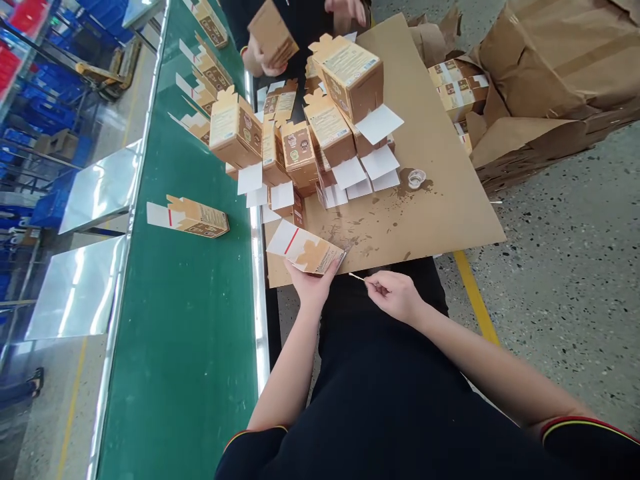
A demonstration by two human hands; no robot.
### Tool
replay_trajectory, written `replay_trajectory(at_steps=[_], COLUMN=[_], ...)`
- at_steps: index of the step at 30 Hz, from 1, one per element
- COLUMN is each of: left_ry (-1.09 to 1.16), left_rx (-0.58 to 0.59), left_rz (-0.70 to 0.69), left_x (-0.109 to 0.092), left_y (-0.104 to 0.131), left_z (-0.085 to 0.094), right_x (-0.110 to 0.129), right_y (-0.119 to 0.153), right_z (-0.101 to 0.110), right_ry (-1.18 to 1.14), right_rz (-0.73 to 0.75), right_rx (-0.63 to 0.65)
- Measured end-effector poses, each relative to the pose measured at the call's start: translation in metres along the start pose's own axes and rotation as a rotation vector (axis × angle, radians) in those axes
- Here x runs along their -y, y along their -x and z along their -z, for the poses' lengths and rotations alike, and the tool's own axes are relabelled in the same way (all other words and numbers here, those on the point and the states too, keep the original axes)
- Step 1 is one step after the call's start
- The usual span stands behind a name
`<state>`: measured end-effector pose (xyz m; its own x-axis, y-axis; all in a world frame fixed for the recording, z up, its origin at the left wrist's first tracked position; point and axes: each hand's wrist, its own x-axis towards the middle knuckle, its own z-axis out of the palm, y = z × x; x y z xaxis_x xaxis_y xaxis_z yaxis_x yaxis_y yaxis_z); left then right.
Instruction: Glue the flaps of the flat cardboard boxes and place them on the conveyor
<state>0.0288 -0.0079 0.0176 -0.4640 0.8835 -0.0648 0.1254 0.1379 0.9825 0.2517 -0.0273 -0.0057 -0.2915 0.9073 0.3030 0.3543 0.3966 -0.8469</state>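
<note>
My left hand (313,283) grips a brown printed carton (319,256) from below, near the front edge of the cardboard sheet. The carton's top flaps stand open, and one white flap with a red strip points to the upper left. My right hand (395,293) pinches a thin cotton swab (356,276), its white tip pointing at the carton but apart from it. Beyond the carton, several more brown cartons (300,152) are heaped with their white flaps sticking out. A small clear cap (416,178) sits on a wet patch to the right.
To the left runs a green conveyor belt (185,320) with a metal edge; one carton (203,219) lies on it, more farther up. Across the cardboard sheet (450,207), a co-worker's hand (263,59) holds another carton. Large brown paper wrapping (545,73) with packed cartons stands at right.
</note>
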Motion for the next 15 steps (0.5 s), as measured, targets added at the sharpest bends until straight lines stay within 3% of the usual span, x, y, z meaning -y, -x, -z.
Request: replay_trajectory(at_steps=[2, 8, 15], left_ry=[-0.079, -0.162, -0.222], left_rx=[-0.071, -0.137, -0.101], left_rz=[-0.070, -0.135, -0.154], left_x=[0.001, 0.007, 0.015], left_y=[0.003, 0.006, 0.005], left_z=[-0.002, -0.004, -0.010], right_x=[0.000, 0.001, 0.002], right_y=[0.005, 0.015, 0.015], right_z=[0.007, 0.019, 0.021], right_ry=[-0.003, -0.011, -0.033], right_rz=[-0.053, -0.136, -0.123], right_rx=[-0.020, -0.095, -0.156])
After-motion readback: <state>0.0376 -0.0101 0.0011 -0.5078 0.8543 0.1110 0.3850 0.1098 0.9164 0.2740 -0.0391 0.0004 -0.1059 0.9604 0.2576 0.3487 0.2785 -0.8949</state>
